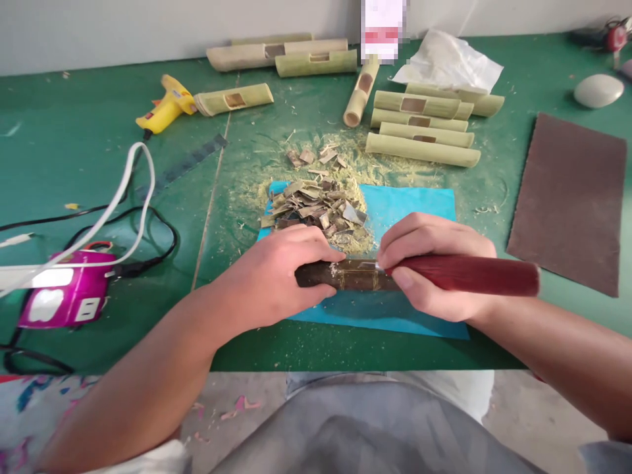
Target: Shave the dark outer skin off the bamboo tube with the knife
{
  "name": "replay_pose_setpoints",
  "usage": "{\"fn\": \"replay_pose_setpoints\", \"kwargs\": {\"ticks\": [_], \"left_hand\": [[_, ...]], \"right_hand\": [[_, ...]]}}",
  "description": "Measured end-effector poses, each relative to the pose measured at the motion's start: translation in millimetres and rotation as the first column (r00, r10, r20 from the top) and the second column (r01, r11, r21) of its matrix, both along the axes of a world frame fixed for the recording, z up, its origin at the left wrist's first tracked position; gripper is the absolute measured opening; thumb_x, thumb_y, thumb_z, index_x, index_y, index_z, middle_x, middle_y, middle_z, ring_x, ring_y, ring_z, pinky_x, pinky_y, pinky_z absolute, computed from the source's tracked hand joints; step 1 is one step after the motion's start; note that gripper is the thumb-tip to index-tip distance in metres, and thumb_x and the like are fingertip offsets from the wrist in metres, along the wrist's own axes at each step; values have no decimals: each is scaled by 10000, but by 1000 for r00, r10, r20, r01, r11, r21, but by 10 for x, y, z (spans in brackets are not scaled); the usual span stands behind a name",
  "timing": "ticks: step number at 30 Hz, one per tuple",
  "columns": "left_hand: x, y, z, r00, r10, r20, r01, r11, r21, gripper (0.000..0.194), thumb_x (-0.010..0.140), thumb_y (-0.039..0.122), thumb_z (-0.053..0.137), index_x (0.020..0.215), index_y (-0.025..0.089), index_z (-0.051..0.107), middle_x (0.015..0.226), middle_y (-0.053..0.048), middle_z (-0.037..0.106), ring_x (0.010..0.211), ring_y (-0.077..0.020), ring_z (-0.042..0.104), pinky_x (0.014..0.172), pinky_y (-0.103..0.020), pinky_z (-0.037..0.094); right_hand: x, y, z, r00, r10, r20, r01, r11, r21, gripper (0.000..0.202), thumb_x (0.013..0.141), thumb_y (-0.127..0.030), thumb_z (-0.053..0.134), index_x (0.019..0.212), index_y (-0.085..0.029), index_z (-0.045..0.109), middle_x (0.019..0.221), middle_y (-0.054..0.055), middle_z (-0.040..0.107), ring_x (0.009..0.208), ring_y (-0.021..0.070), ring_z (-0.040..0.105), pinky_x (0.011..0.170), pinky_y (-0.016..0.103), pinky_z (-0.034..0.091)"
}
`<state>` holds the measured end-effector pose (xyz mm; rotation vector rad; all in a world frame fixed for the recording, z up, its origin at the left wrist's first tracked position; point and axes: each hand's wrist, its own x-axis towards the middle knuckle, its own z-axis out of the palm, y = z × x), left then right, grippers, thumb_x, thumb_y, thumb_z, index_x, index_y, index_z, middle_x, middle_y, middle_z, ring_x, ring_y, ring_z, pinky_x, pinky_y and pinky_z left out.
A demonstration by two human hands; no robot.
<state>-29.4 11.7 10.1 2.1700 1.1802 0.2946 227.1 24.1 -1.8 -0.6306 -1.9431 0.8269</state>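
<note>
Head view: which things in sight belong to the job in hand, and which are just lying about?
Likely part of the job: dark bamboo tube, held by the left hand; red-handled carving tool, in the right hand; blue sheet beneath; pile of chips; windowed bamboo tubes, probably related.

Seemingly just lying about: yellow glue gun; magenta power block; brown mat; crumpled white sheet.

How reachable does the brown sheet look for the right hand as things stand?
Probably not directly: the right hand holds the red-handled tool at the dark piece. Were it free, likely yes; the brown sheet lies uncovered to its right.
</note>
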Motion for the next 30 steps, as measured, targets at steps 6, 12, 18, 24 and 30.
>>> {"fn": "replay_pose_setpoints", "kwargs": {"ticks": [6, 12, 18, 24, 30], "left_hand": [[2, -2, -13, 1000, -10, 28, 9, 1000, 18, 215, 888, 211, 707, 1101, 198, 738, 1038, -52, 708, 1002, -214, 669, 867, -344, 522], [9, -10, 1, 1000, -17, 20, 16, 999, 38, 211, 882, 196, 708, 1090, 179, 737, 1012, -55, 705, 977, -216, 668, 835, -337, 522], [10, -9, -4, 1000, -27, 1, 27, 999, 47, 204, 890, 214, 697, 1088, 177, 727, 1024, -61, 704, 970, -210, 663, 841, -337, 518], [6, -5, -3, 1000, -23, -12, 24, 999, 38, 184, 896, 240, 686, 1070, 192, 717, 1020, -57, 702, 980, -210, 658, 849, -335, 514], [6, -6, -1, 1000, -1, -20, 1, 1000, 13, 245, 873, 260, 710, 1116, 229, 717, 1074, -57, 715, 1031, -237, 669, 888, -366, 528]], "right_hand": [[-40, 52, -13, 989, 144, 12, -142, 984, -110, 34, 891, -223, 747, 921, -228, 732, 909, 22, 783, 812, 133, 733, 782, 268, 618], [-54, 66, -21, 989, 149, 2, -148, 985, -90, 57, 873, -183, 766, 921, -208, 749, 906, 31, 789, 805, 125, 732, 774, 248, 614], [-48, 72, -34, 988, 152, -13, -152, 985, -85, 77, 871, -163, 755, 923, -218, 745, 914, 24, 788, 814, 121, 739, 774, 246, 619], [-63, 78, -36, 984, 179, 4, -178, 980, -94, 65, 870, -189, 761, 927, -209, 738, 921, 27, 779, 825, 128, 732, 777, 256, 609], [-71, 8, 41, 998, 41, 57, -41, 999, -6, 151, 803, -110, 603, 739, -246, 616, 681, -13, 646, 628, 132, 608, 589, 275, 532]]}}
